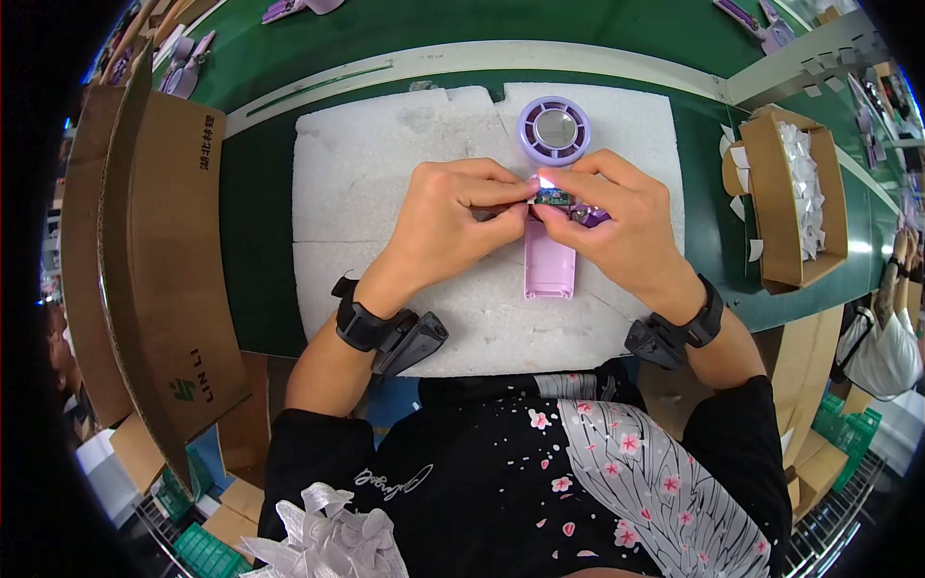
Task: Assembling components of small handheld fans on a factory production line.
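Observation:
A small green circuit board (pixel 554 197) with a bright light on it sits between my two hands, above the upper end of an open pink plastic casing (pixel 549 265). My left hand (pixel 458 217) pinches at the board's left side, thumb and forefinger closed. Closed around the board's right side is my right hand (pixel 617 217), with purple parts (pixel 590 216) showing under its fingers. Just beyond the hands, a round purple fan head (pixel 554 131) with a silver centre lies on the white foam sheet (pixel 366 193).
A cardboard box (pixel 806 193) of white pieces stands at the right, paper bits stuck to its edge. A large cardboard carton (pixel 173 279) rises at the left. Beyond a pale rail (pixel 462 60) runs a green surface (pixel 434 24) with purple devices (pixel 761 29). Another person (pixel 886 328) is far right.

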`<state>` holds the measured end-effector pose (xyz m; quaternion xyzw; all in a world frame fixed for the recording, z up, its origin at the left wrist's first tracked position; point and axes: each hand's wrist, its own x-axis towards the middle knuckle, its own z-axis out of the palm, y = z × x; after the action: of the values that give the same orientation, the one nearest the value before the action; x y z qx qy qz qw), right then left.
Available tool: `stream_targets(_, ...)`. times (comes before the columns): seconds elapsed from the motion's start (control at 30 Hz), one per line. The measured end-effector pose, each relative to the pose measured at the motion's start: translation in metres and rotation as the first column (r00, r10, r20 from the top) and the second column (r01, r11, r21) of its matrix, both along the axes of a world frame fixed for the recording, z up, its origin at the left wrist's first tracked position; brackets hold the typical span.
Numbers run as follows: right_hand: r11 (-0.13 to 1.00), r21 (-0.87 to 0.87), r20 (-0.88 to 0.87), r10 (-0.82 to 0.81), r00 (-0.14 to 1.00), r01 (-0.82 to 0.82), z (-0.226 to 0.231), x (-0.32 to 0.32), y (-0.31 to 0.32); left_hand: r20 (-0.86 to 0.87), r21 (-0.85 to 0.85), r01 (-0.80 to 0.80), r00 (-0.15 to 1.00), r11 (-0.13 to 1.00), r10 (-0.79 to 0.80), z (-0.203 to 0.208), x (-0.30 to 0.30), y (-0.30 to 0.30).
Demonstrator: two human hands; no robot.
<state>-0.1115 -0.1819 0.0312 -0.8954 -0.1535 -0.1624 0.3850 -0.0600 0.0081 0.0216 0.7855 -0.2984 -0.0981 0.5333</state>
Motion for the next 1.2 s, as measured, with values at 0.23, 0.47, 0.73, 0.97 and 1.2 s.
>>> stream_targets(0.23,1.0,0.004,-0.002,-0.019,1.0,0.019,0.0,0.0,0.001,-0.064,0.017,-0.001,0.998,1.0,0.002,0.0,0.0,-0.001)
stream_targets(0.47,0.996,0.065,-0.107,-0.047,0.993,0.054,0.007,-0.001,0.0,-0.06,-0.065,0.022,0.998,0.998,-0.026,-0.003,-0.007,-0.01)
stream_targets(0.73,0.998,0.001,-0.126,-0.068,0.99,0.069,0.009,-0.004,0.0,-0.175,0.033,0.021,0.985,0.999,-0.015,0.002,-0.012,-0.013)
stream_targets(0.97,0.996,-0.09,-0.147,-0.012,0.989,-0.002,0.012,-0.005,-0.004,-0.201,-0.049,0.03,0.979,0.998,-0.04,-0.004,-0.013,-0.012)
stream_targets(1.2,0.989,-0.142,-0.131,0.011,0.991,-0.03,0.012,-0.007,-0.002,-0.224,-0.065,0.007,0.974,0.998,-0.021,-0.004,-0.014,-0.013)
